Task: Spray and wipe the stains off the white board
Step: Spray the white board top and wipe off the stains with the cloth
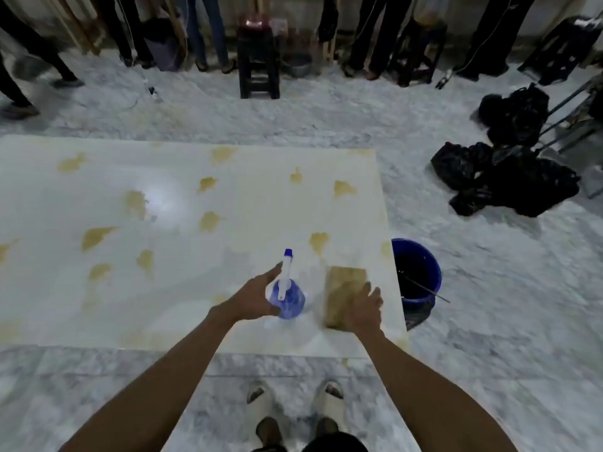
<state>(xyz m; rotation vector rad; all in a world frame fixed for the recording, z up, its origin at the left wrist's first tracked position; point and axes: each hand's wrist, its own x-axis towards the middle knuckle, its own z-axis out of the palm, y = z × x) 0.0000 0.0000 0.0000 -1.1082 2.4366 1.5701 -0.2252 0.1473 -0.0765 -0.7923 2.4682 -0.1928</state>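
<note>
A: Where is the white board lying?

B: Flat on the marble floor, in front of the person's feet. Many yellow-brown stains are spread over it, mostly on the left and far parts.

A: And the spray bottle?

B: It stands upright on the near right part of the board. It is blue, with a white head and a blue nozzle pointing away from the person.

A: Does the left hand hold it?

B: The fingers are spread around the left side of the bottle. The thumb is at the lower body and the fingertips are near the white neck. Whether they already touch it, I cannot tell; they are not closed around it.

A: What about the right hand?

B: It lies on the near end of a tan sponge, which is on the board just right of the bottle. The fingers are rather straight, resting on top. The picture is blurred there, so a firm grip I cannot confirm.

A: Anything beside the board?

B: A blue bucket stands on the floor at the right edge, and black bags lie further away.
</note>
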